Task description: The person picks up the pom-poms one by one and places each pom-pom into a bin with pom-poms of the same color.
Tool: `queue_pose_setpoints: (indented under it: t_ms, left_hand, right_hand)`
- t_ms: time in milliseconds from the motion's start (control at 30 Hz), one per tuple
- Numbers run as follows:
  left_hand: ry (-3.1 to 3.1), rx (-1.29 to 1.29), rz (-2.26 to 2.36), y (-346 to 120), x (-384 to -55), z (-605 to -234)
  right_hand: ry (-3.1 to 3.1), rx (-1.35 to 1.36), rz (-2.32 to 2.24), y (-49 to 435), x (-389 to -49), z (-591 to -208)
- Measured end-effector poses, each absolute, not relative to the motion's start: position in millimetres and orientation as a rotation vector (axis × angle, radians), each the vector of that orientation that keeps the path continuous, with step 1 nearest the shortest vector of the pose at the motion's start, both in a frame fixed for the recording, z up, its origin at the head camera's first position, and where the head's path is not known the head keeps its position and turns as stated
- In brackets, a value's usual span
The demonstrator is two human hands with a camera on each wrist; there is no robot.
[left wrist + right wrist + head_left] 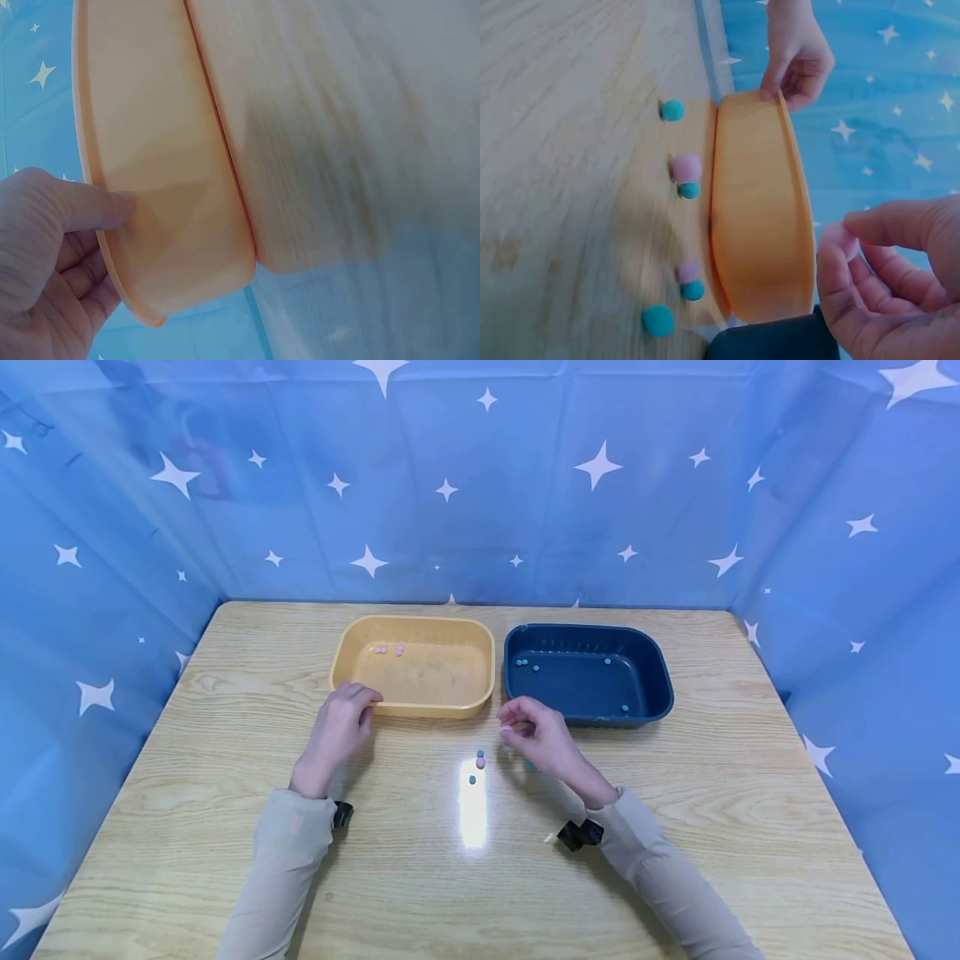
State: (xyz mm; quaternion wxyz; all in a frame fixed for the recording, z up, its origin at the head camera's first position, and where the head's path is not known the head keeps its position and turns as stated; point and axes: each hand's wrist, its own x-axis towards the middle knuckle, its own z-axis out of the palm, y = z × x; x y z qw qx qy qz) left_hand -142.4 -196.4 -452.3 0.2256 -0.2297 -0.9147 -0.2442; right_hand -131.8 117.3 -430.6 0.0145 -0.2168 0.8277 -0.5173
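Note:
My left hand (341,727) grips the front left rim of the yellow basin (420,711), thumb outside and fingers over the edge in the left wrist view. Between the thumb and forefinger of my right hand (542,739) is a pink pom-pom (840,238), held above the table just in front of the gap between the basins. Below it on the table lie teal pom-poms (672,110) and pink pom-poms (686,168), some side by side. A few pink pom-poms (399,650) sit inside the yellow basin. Several teal pom-poms (607,662) are scattered in the dark blue basin (585,722).
Both basins stand side by side at the back of the wooden table (420,893). A blue curtain (480,527) with white stars hangs behind the table and along both sides. A small pale scrap (549,837) lies near the right wrist camera (581,835).

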Motion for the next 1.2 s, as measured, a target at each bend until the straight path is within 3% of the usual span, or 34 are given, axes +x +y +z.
queue_pose_setpoints:
  t_ms: [700, 1000, 1200]
  left_hand:
    - [-2.535, -0.627, -0.674, -197, -144, -453]
    - [-2.551, -0.618, -0.675, -196, -143, -452]
    - [-2.544, -0.623, -0.678, -197, -143, -453]
  right_hand:
    - [2.515, -0.724, -1.664, 97, -151, -411]
    - [2.476, -0.683, -1.696, 84, -143, -373]
    - [2.481, -0.678, -1.716, 81, -155, -384]
